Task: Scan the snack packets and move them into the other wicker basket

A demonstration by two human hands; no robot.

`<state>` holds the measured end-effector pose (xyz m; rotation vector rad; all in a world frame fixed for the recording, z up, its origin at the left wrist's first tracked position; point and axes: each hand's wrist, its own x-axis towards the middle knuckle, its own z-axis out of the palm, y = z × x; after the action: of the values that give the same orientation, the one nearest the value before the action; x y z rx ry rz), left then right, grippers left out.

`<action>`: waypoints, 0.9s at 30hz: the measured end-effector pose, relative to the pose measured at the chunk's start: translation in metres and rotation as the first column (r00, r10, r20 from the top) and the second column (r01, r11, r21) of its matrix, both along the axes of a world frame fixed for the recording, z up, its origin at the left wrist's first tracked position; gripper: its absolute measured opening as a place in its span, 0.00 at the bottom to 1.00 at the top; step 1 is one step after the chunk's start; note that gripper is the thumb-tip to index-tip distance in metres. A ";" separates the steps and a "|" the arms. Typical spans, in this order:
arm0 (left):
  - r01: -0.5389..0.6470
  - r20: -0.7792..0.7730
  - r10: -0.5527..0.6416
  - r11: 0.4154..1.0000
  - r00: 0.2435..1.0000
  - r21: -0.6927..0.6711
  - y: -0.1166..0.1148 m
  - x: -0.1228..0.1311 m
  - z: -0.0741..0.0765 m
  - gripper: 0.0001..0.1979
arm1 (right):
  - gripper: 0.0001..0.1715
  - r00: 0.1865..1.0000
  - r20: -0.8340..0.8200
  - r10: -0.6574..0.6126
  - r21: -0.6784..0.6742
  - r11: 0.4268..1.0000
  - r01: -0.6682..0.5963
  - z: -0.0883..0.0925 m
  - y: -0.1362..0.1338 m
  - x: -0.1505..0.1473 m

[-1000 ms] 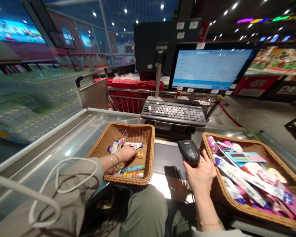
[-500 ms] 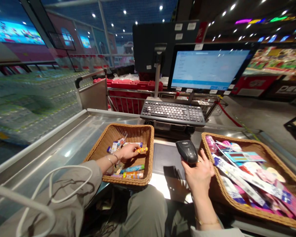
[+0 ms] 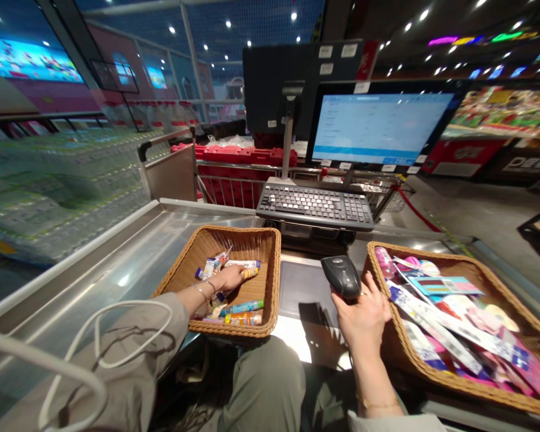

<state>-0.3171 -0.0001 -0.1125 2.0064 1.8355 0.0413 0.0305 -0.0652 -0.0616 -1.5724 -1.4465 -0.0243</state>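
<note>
Inside the left wicker basket (image 3: pixel 274 282), my left hand (image 3: pixel 231 278) has its fingers closed on a small yellow-orange tube (image 3: pixel 251 272). Its exact kind does not show. Below my hand lie a blue-green tube (image 3: pixel 243 308) and an orange tube (image 3: pixel 243 319), and small packets (image 3: pixel 210 266) sit behind the wrist. A black barcode scanner (image 3: pixel 342 276) is gripped in my right hand (image 3: pixel 363 312), its head above the counter between the two baskets. Close to the right hand stands a second wicker basket (image 3: pixel 414 354), full of packaged pink, white and blue goods.
A keyboard (image 3: pixel 315 203) and a lit monitor (image 3: pixel 380 126) stand beyond the baskets. The metal counter (image 3: pixel 130 258) runs off to the left. A white cable (image 3: pixel 72 375) loops over my left sleeve. Behind the counter is a shopping cart (image 3: pixel 234 183) with red crates.
My left hand has moved slightly left and lower in the basket, with the yellow-orange tube in its fingers. The right hand and the scanner have stayed in place.
</note>
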 end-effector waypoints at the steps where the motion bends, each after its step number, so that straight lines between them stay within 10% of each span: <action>1: -0.004 -0.014 0.004 1.000 1.000 0.014 0.000 0.001 0.001 0.20 | 0.21 1.000 -0.001 -0.005 -0.002 1.000 0.005 0.000 0.000 0.000; 10: -0.101 -0.104 0.113 0.988 0.988 0.112 -0.001 0.001 0.018 0.24 | 0.20 1.000 0.023 0.004 0.012 1.000 -0.004 -0.001 0.001 0.001; 27: -0.320 0.255 0.239 0.880 0.937 0.350 -0.002 0.043 0.107 0.20 | 0.17 0.997 0.080 -0.014 0.112 0.994 0.005 0.004 -0.006 -0.008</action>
<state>-0.2739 -0.0019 -0.0059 1.8630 2.0877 0.7237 0.0225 -0.0713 -0.0579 -1.5017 -1.4745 -0.1726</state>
